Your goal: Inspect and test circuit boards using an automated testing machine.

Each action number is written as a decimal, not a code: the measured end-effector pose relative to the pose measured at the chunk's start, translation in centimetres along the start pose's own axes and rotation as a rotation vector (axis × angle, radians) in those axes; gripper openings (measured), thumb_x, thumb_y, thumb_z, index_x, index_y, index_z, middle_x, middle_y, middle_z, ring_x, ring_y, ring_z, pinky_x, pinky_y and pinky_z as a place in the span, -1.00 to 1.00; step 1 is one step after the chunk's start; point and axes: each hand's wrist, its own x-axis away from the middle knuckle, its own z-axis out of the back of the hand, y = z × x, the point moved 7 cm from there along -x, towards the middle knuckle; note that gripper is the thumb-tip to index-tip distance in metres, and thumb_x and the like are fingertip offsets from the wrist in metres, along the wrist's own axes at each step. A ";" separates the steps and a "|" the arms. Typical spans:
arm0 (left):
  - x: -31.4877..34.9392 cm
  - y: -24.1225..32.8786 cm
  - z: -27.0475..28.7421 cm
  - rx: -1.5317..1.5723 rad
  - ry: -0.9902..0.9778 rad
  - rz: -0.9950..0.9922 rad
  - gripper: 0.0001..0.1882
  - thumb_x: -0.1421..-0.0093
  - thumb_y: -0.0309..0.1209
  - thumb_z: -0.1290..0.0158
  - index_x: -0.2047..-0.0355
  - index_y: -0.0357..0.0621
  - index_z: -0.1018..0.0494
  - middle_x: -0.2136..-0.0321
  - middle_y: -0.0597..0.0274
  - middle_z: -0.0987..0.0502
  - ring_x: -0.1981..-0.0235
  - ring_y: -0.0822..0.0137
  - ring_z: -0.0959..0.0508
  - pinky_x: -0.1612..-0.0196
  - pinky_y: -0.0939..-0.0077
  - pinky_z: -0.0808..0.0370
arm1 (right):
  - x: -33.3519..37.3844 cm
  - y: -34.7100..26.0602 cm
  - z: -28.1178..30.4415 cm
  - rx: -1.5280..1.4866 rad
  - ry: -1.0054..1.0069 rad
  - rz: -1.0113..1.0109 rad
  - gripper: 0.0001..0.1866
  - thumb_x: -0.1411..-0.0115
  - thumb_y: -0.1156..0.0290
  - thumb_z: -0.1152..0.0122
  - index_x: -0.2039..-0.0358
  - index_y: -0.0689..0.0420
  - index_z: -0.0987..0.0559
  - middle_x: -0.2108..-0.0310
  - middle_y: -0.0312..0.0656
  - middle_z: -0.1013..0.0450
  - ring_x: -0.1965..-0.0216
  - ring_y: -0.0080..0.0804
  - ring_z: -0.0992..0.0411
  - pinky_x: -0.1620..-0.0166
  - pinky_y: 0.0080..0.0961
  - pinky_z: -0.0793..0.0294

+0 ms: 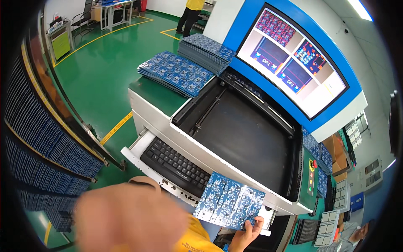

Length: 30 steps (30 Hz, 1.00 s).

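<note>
My right hand [247,236] grips the lower right corner of a blue circuit board panel [228,203], thumb on its face. The panel is tilted in front of the machine's front edge and covers part of the black keyboard [174,164]. My left hand [130,216] is raised very close at the lower left, a large blur whose fingers cannot be made out. Behind the panel lies the machine's dark recessed bed [243,134], with rails along its sides.
Stacked blue panels [174,73] stand on the machine's far left corner, with a taller stack [205,50] behind. A screen [294,61] rises at the back. Racks full of boards [54,143] line the left. A red button [315,164] sits at the machine's right. One person [192,17] stands far off.
</note>
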 end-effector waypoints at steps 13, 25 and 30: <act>-2.2 -1.0 -2.3 0.167 -0.492 0.155 -0.70 -0.15 -0.16 -0.12 0.38 -0.18 -0.51 0.53 0.29 -0.42 0.63 0.41 -0.35 0.59 0.63 -0.23 | 0.2 -0.1 -1.0 -0.016 -0.021 -0.010 -0.71 -0.04 0.65 -0.01 0.17 0.22 -0.40 0.21 -0.23 -0.36 0.19 -0.45 -0.33 0.12 -0.52 -0.34; 0.4 2.4 -2.4 -0.448 -0.450 -0.281 -0.78 -0.11 -0.22 -0.13 0.55 -0.04 -0.41 0.60 0.33 -0.38 0.67 0.44 -0.32 0.54 0.59 -0.16 | 0.2 -0.7 -1.9 -0.002 -0.018 -0.025 -0.79 -0.09 0.62 -0.01 0.23 0.17 -0.40 0.35 -0.33 -0.30 0.36 -0.61 -0.25 0.30 -0.71 -0.25; 1.8 4.3 -3.5 -0.392 -0.611 -0.500 -0.81 -0.05 -0.32 -0.16 0.59 -0.02 -0.39 0.62 0.36 -0.40 0.66 0.44 -0.34 0.48 0.61 -0.20 | 0.4 -0.9 -2.6 0.069 -0.065 -0.049 -0.82 -0.11 0.61 0.00 0.24 0.16 -0.39 0.36 -0.33 -0.29 0.40 -0.62 -0.22 0.34 -0.72 -0.22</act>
